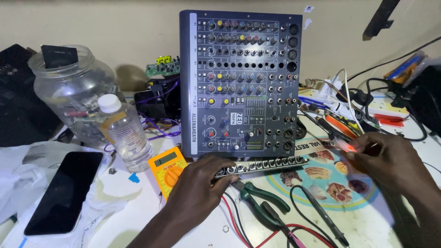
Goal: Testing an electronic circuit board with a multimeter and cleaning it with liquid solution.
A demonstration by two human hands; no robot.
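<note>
Left hand (200,186) grips my jack strip (262,166) (long axis running rightward); right hand (390,160) pinches a red-tipped tool (347,146) near its far end.

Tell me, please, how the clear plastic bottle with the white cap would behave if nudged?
The clear plastic bottle looks nearly empty, so probably light. Tall and narrow, it may tip easily. Its round body would likely roll toward the yellow multimeter.

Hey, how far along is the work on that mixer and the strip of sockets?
Done: a long strip of jack sockets is out on the table, apart from the audio mixer propped against the wall. In hand: the left hand grips the strip's end while the right hand holds a small clear, orange-tipped tool. Left: the strip is not yet mounted on the mixer; green pliers and the yellow multimeter lie unused.
</note>
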